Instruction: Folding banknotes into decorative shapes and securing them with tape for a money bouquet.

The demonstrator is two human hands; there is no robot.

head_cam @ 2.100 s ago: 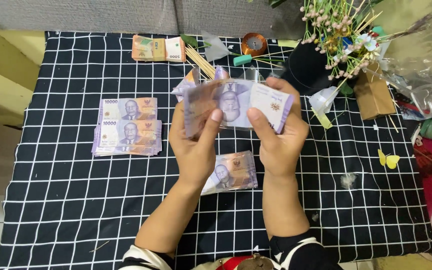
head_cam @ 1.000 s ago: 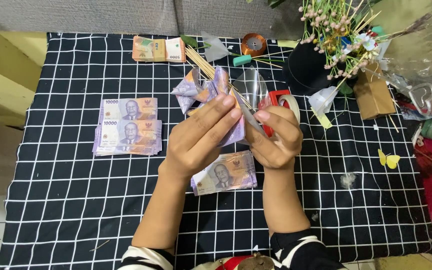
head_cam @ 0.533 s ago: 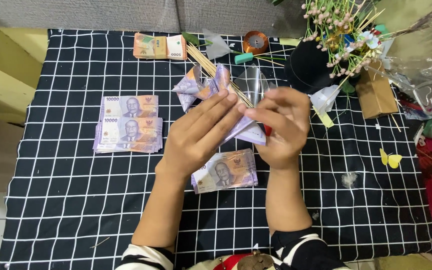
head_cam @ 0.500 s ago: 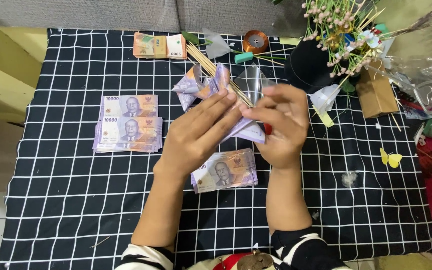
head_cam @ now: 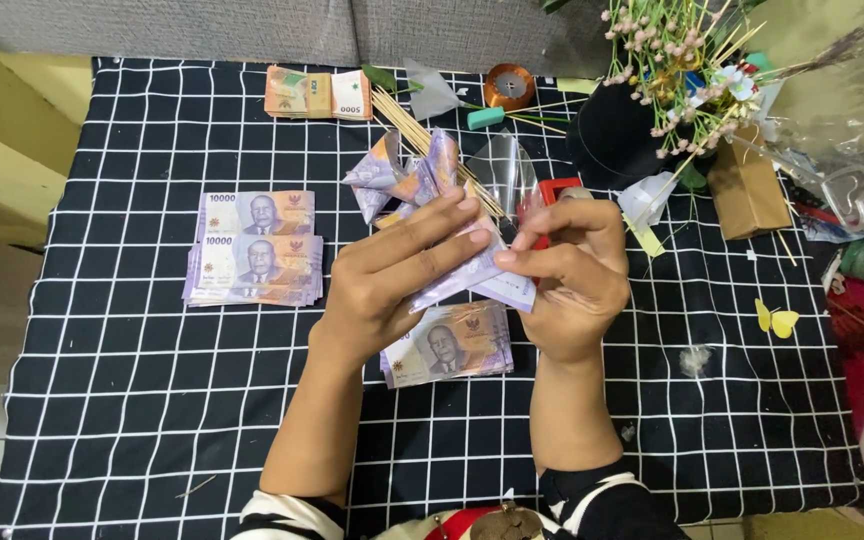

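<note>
Left hand, fingers flat, and right hand, pinching, both grip a folded purple paper banknote. Flat banknote stack lies at nine o'clock on checked cloth.

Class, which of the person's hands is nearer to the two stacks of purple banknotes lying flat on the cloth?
Left. The left hand is just right of the stacks of purple banknotes; the right hand is farther right, beyond the left.

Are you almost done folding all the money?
Not nearly. A few folded notes already lie by the wooden sticks. The left hand and right hand are creasing one purple note together. Flat notes wait in the left stack, and more lie under the hands.
</note>
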